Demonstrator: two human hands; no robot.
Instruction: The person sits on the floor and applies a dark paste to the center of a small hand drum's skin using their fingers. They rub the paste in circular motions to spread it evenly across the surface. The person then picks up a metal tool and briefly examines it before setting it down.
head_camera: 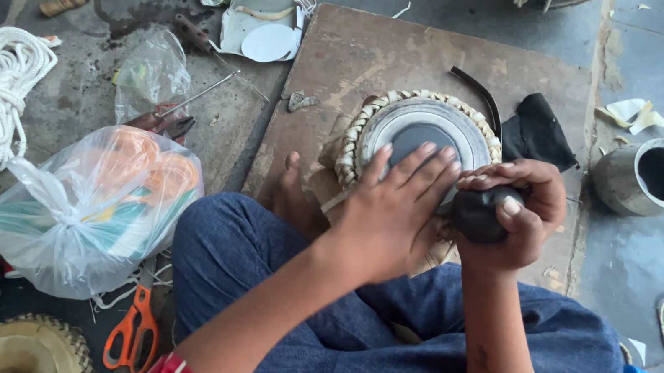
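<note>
Left hand [393,211]: I see its fingers spread flat on the drum head [427,135]
Right hand [519,209]: fingers wrapped tight around a dark stone [480,215]; beside the drum's braided rim [352,142]

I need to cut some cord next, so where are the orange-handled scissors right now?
In the head view, the orange-handled scissors lie on the floor at lower left, just below the tied plastic bag and beside the person's left knee.

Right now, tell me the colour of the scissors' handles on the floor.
Orange: the scissors lie by the clear plastic bag, best seen in the head view.
</note>
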